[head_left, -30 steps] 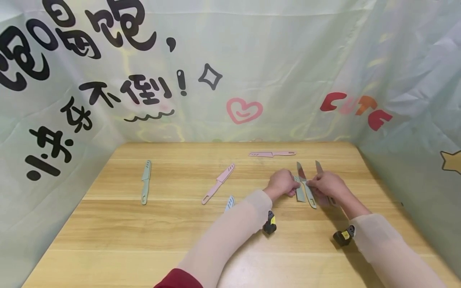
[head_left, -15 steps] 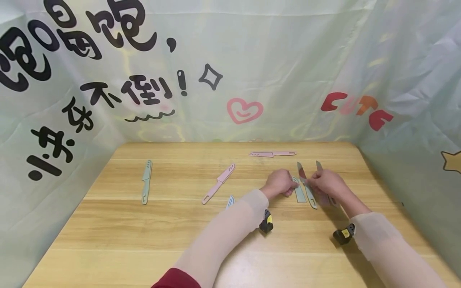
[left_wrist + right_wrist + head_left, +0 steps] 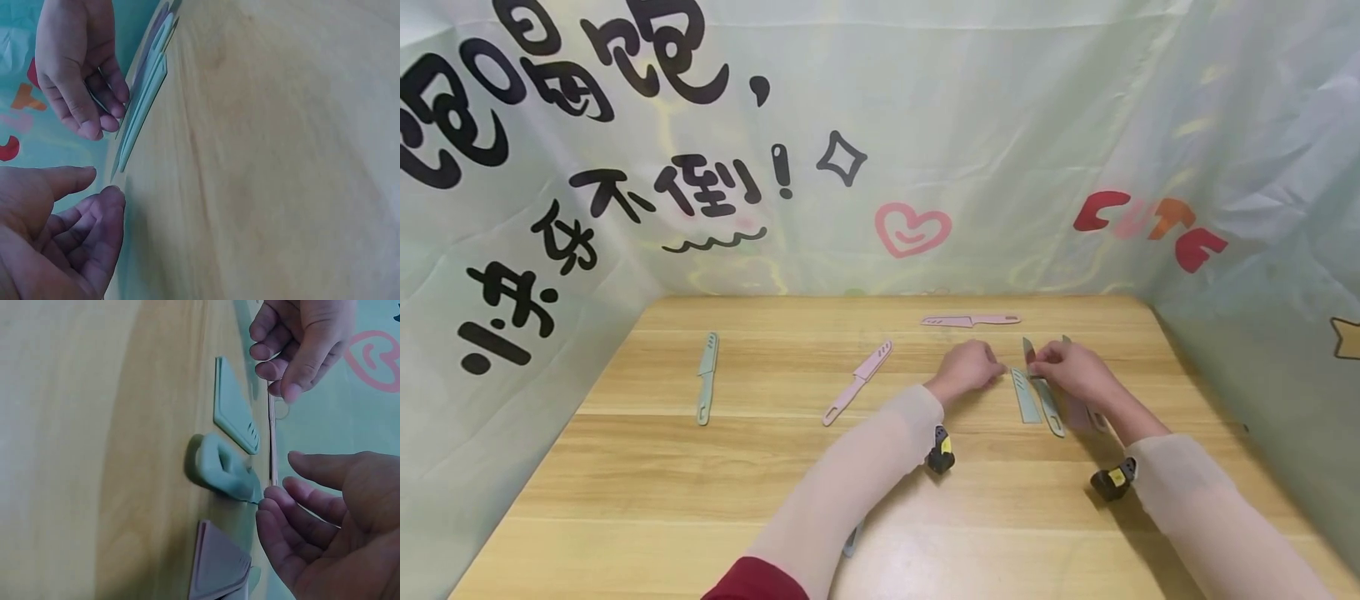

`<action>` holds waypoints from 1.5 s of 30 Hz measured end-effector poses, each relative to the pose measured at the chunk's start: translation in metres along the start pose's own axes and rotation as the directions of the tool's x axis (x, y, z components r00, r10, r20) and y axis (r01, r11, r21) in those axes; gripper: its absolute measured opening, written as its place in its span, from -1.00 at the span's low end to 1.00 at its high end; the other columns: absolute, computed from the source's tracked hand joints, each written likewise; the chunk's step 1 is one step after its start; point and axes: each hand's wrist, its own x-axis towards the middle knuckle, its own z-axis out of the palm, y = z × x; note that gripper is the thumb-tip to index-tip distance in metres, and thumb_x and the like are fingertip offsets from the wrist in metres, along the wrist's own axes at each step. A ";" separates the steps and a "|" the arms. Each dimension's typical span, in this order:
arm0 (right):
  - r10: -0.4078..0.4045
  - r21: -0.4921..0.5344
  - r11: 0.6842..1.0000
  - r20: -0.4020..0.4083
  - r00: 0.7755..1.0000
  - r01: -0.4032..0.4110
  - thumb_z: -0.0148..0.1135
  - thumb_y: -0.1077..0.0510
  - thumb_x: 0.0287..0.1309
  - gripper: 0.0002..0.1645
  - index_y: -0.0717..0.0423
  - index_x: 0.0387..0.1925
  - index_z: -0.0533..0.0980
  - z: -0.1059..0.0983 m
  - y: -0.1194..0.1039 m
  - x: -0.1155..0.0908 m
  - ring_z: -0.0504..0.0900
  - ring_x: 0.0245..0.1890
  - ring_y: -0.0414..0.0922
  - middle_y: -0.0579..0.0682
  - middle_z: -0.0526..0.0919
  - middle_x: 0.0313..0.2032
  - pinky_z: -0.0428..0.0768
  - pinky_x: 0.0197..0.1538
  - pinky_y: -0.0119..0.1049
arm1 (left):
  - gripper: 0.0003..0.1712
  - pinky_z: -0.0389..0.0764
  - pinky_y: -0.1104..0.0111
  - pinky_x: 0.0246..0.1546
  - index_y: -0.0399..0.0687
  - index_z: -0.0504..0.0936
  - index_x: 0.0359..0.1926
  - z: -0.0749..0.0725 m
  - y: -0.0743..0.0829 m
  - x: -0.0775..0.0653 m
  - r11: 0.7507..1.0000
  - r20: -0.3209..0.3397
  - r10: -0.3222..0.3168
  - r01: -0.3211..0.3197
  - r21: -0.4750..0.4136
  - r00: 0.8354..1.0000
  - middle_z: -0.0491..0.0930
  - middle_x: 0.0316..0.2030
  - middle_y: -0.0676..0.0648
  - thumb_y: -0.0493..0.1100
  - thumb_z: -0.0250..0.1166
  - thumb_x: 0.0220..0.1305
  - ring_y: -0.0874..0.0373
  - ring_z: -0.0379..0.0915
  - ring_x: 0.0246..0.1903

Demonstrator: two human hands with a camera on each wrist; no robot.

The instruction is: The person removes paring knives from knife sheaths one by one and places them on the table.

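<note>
In the head view my left hand (image 3: 967, 367) is just left of a green blade sheath (image 3: 1027, 397), apart from it, fingertips loosely bent and holding nothing. Beside that sheath lies a bare knife with a green handle (image 3: 1051, 408), its blade pointing away. My right hand (image 3: 1075, 371) hovers at this knife's blade; the right wrist view shows thumb and fingers (image 3: 294, 519) parted with nothing gripped. Partly under the right hand lie a pink sheath (image 3: 1077, 414) and another knife, whose handle end (image 3: 1098, 422) and blade tip show. The green sheath (image 3: 234, 406) also appears in the right wrist view.
A sheathed pink knife (image 3: 972, 321) lies at the back, another pink knife (image 3: 857, 383) stands slanted mid-table, and a green sheathed knife (image 3: 707, 379) is at left. A blue-grey handle end (image 3: 853, 540) pokes out from under the left forearm. Fabric walls surround the wooden table (image 3: 647, 483).
My left hand has let go of the green sheath and drawn back to the left. The right hand has shifted slightly left and up. The left forearm now covers the blue sheath.
</note>
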 end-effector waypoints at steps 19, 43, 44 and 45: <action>-0.074 0.070 0.995 0.006 0.997 0.074 0.15 -0.09 0.37 -0.42 0.29 0.18 0.43 -0.003 -0.004 0.023 0.49 0.09 0.23 0.31 0.55 0.08 0.56 0.06 0.17 | -0.79 0.51 0.50 -0.49 -0.02 0.62 -0.26 -0.030 -0.022 0.015 0.990 -0.034 0.131 -0.129 0.062 0.991 0.57 -0.43 0.12 0.01 0.27 0.36 0.28 0.44 -0.53; -0.183 -0.031 0.983 -0.013 0.983 0.183 0.23 0.02 0.32 -0.36 0.19 0.33 0.35 0.004 0.006 0.068 0.24 0.33 0.28 0.28 0.35 0.32 0.25 0.34 0.30 | -0.58 0.59 0.35 0.04 -0.12 0.57 0.15 -0.054 -0.060 0.048 0.982 -0.059 0.185 -0.181 0.057 0.981 0.63 0.02 -0.07 -0.04 0.28 0.36 0.13 0.56 -0.01; -0.180 -0.029 0.983 -0.012 0.984 0.179 0.23 0.02 0.32 -0.36 0.19 0.33 0.35 0.004 0.006 0.070 0.24 0.33 0.28 0.28 0.35 0.32 0.24 0.34 0.30 | -0.57 0.59 0.35 0.05 -0.11 0.56 0.17 -0.054 -0.061 0.048 0.982 -0.052 0.185 -0.182 0.051 0.981 0.63 0.03 -0.07 -0.04 0.29 0.35 0.13 0.56 0.00; -0.175 -0.025 0.984 -0.011 0.984 0.175 0.23 0.01 0.32 -0.36 0.19 0.34 0.35 0.004 0.006 0.071 0.23 0.33 0.28 0.28 0.34 0.32 0.23 0.35 0.30 | -0.55 0.58 0.34 0.07 -0.11 0.55 0.18 -0.054 -0.061 0.049 0.982 -0.048 0.186 -0.184 0.050 0.981 0.62 0.04 -0.07 -0.04 0.29 0.35 0.12 0.55 0.01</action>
